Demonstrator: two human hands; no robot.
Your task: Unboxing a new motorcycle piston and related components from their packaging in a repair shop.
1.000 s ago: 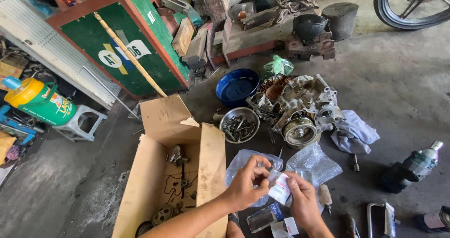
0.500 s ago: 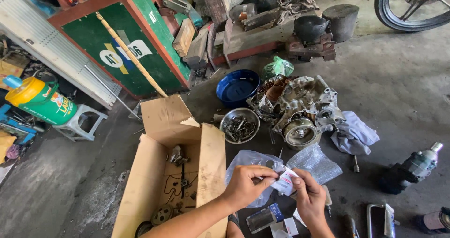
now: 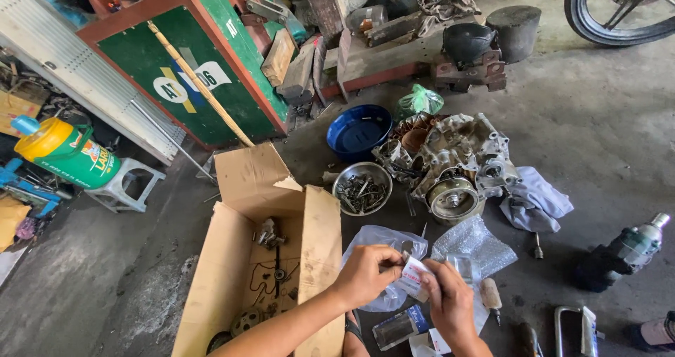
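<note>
My left hand (image 3: 365,272) and my right hand (image 3: 450,302) meet low in the head view and both pinch a small white packet (image 3: 413,278) between them. Right under the hands lie a clear plastic bag (image 3: 385,244) and a sheet of bubble wrap (image 3: 474,244) on the concrete floor. An open cardboard box (image 3: 239,258) with metal parts inside stands just left of my left forearm. A small clear box with a blue end (image 3: 398,327) lies below the hands.
A grey engine case (image 3: 457,161) sits ahead, with a metal bowl of bolts (image 3: 362,187), a blue basin (image 3: 358,130) and a grey rag (image 3: 534,201) around it. An impact tool (image 3: 626,251) lies at the right. A green wooden cabinet (image 3: 190,68) stands at the far left.
My hands have drawn closer together on the white packet, the right hand moving left and up. Nothing else has moved.
</note>
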